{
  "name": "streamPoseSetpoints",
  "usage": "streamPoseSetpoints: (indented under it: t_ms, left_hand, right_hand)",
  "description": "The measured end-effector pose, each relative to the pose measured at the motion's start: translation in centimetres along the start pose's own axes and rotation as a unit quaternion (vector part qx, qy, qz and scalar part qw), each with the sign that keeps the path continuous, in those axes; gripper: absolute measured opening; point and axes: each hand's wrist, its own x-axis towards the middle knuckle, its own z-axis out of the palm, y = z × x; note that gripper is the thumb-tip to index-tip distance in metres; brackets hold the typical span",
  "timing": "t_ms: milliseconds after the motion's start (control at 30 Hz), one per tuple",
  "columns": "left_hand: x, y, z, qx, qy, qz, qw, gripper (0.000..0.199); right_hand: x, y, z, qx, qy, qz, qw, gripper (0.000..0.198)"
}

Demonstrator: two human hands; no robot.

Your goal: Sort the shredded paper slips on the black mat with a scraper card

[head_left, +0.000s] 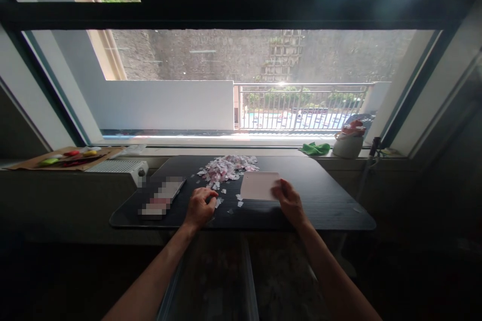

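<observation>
A pale pinkish rectangular sheet (259, 185), which looks like paper or thin card, lies on the dark table (320, 210). My right hand (290, 203) is closed at its right edge, thumb and fingers slightly blurred. My left hand (201, 205) is over the table, left of the sheet, with its fingers curled in. A small paper scrap (219, 202) shows right beside its thumb and index finger; whether they pinch anything is hidden. Beyond both hands, a heap of torn white and pinkish paper scraps (226, 166) spreads, with several loose pieces nearer me.
A flat rectangular item (163, 198), blurred out, lies at the table's left. Along the sill stand a green cloth (315, 149) and a whitish container (348, 144). A board with colourful items (71, 157) and a white slotted unit (120, 169) are at the left. A large window rises behind.
</observation>
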Motion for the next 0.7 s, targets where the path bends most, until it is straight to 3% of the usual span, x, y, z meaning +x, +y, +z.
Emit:
streamPoseSetpoints:
  t_ms: [133, 300, 467, 700]
  left_hand:
    - [0.01, 0.07, -0.06, 0.000, -0.002, -0.003, 1.000, 0.020]
    - [0.01, 0.12, -0.09, 0.000, -0.005, -0.008, 1.000, 0.020]
    - [0.01, 0.01, -0.02, -0.002, -0.001, -0.004, 1.000, 0.020]
    - [-0.01, 0.05, -0.04, -0.005, 0.002, -0.003, 1.000, 0.020]
  right_hand:
    - [-0.14, -0.43, 0.02, -0.036, -0.021, 0.001, 0.999, 0.037]
    - [-0.15, -0.80, -0.41, -0.104, 0.041, 0.011, 0.994, 0.041]
    - [-0.13, -0.89, -0.28, -0.106, 0.026, -0.001, 0.994, 0.044]
    - [-0.09, -0.86, -0.73, -0.139, 0.064, 0.044, 0.987, 0.039]
